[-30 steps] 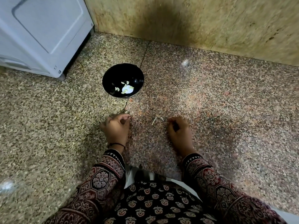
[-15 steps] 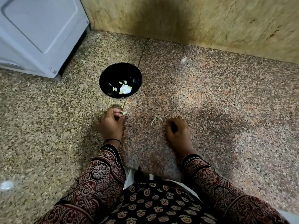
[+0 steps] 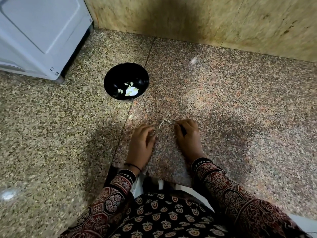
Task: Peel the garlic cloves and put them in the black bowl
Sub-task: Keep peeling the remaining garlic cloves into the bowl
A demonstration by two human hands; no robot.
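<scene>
Left hand [image 3: 141,141] drew back from black bowl [image 3: 116,74], loosely open; right hand [image 3: 188,136] curled, contents unclear.

The speckled stone floor [image 3: 223,100] is crossed by a dark seam [image 3: 139,79]. A black bowl [image 3: 113,78] is set on it beside that seam (pale garlic pieces [image 3: 131,91] are seen inside). A thin strip of garlic skin [image 3: 163,123] is laid nearer, between the left hand [image 3: 141,143] and the right hand [image 3: 187,134].

Bowl: round glossy black bowl [image 3: 115,78] on the speckled stone floor [image 3: 223,103], pale garlic pieces [image 3: 131,91] inside.
Left hand [image 3: 141,145]: below the bowl, palm down, fingers loosely bent.
Right hand [image 3: 187,134]: below-right of the bowl, fingers curled under.
Peel: thin pale strip of garlic skin [image 3: 163,123], below-right of the bowl.
</scene>
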